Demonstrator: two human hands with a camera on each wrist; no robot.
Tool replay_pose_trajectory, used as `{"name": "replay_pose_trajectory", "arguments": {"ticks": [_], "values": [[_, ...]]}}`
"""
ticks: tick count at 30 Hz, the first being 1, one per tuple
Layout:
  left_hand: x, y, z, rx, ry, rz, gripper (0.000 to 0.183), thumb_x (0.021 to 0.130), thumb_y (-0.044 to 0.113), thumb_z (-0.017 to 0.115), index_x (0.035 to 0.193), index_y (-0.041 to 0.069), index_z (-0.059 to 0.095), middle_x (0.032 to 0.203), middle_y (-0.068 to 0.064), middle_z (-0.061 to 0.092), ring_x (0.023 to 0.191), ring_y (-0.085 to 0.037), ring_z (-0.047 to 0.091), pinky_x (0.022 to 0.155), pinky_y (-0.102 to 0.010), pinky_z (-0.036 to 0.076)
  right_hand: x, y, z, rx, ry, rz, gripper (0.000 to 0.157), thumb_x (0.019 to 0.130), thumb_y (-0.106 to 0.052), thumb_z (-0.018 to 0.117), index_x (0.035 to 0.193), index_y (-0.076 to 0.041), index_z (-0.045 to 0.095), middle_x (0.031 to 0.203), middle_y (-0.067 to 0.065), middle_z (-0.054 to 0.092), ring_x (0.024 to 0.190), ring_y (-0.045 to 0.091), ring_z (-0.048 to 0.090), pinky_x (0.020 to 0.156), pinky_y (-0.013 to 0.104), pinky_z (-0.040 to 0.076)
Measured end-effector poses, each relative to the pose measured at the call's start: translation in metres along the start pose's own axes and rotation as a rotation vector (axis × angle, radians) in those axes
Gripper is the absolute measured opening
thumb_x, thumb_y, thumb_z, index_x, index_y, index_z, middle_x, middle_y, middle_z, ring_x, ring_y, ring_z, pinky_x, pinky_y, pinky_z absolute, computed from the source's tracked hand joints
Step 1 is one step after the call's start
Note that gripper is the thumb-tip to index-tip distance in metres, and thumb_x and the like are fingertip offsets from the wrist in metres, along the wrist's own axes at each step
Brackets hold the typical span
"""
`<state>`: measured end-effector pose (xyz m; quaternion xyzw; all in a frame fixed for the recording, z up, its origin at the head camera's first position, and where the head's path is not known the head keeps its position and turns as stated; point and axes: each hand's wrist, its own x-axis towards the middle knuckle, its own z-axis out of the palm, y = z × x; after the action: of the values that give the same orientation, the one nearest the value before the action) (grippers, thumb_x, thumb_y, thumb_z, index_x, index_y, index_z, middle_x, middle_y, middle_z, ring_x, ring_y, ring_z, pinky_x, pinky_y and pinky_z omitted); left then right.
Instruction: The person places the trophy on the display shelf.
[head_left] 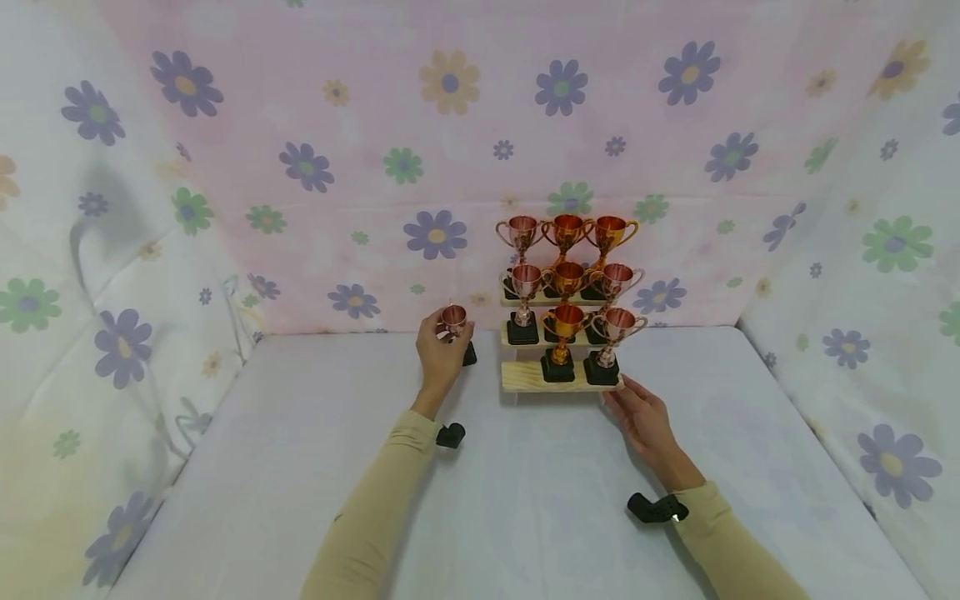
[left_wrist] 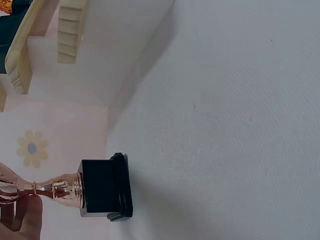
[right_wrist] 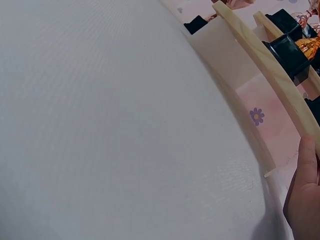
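My left hand (head_left: 442, 354) holds a small rose-gold trophy (head_left: 453, 317) by its cup and stem, upright, left of a tiered wooden display stand (head_left: 521, 377). Its square black base (left_wrist: 102, 187) is close over the white table in the left wrist view. At the stand's right end, my right hand (head_left: 647, 423) grips the lowest step, thumb (right_wrist: 306, 155) against the front edge. On that step stand a gold trophy (head_left: 560, 354) and a rose-gold trophy (head_left: 609, 354), at its middle and right. The two steps behind carry three trophies each, in gold and rose-gold tones.
A white cloth covers the table (head_left: 540, 500). Behind the stand rises a pink flowered backdrop (head_left: 360, 208), with pale flowered sheets (head_left: 892, 333) along both sides. Each wrist bears a black camera mount (head_left: 656, 507).
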<state>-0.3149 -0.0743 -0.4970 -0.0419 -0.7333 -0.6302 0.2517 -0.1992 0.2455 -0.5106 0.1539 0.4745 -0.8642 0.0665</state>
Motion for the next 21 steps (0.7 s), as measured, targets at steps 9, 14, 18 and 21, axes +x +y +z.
{"name": "replay_pose_trajectory", "arguments": {"ticks": [9, 14, 18, 21], "values": [[-0.002, 0.004, -0.013, -0.104, 0.018, 0.005, 0.049, 0.083, 0.007, 0.084, 0.126, -0.004, 0.062, 0.118, -0.02, 0.065, 0.102, -0.031, 0.066, 0.082, -0.03, 0.061, -0.001, -0.001, 0.003, -0.002, 0.01, 0.005, 0.058, 0.111, -0.011, 0.039, 0.163, -0.005, 0.013, 0.166, 0.013, 0.021, 0.11, 0.004, 0.063, 0.109, 0.022, 0.045], [-0.004, 0.005, -0.025, -0.134, -0.014, -0.012, 0.048, 0.083, 0.003, 0.084, 0.124, -0.004, 0.062, 0.119, -0.02, 0.064, 0.104, -0.032, 0.067, 0.08, -0.029, 0.061, 0.0, -0.001, 0.002, 0.0, 0.01, 0.005, 0.06, 0.11, -0.013, 0.041, 0.163, -0.006, 0.013, 0.166, 0.012, 0.022, 0.112, 0.003, 0.062, 0.109, 0.022, 0.045], [-0.007, 0.005, -0.036, -0.117, -0.052, -0.009, 0.049, 0.084, 0.002, 0.082, 0.127, -0.006, 0.061, 0.123, -0.024, 0.063, 0.112, -0.036, 0.066, 0.094, -0.048, 0.058, 0.002, 0.0, -0.001, 0.002, 0.008, 0.002, 0.06, 0.11, -0.014, 0.042, 0.163, -0.006, 0.014, 0.167, 0.011, 0.022, 0.113, 0.004, 0.062, 0.109, 0.022, 0.046], [-0.011, 0.014, -0.045, -0.104, -0.08, -0.009, 0.048, 0.085, -0.001, 0.081, 0.128, -0.009, 0.061, 0.124, -0.027, 0.064, 0.115, -0.038, 0.064, 0.096, -0.054, 0.055, 0.003, 0.001, -0.002, 0.012, 0.008, 0.004, 0.061, 0.11, -0.014, 0.042, 0.163, -0.006, 0.013, 0.167, 0.01, 0.021, 0.112, 0.003, 0.062, 0.109, 0.022, 0.045]]}}
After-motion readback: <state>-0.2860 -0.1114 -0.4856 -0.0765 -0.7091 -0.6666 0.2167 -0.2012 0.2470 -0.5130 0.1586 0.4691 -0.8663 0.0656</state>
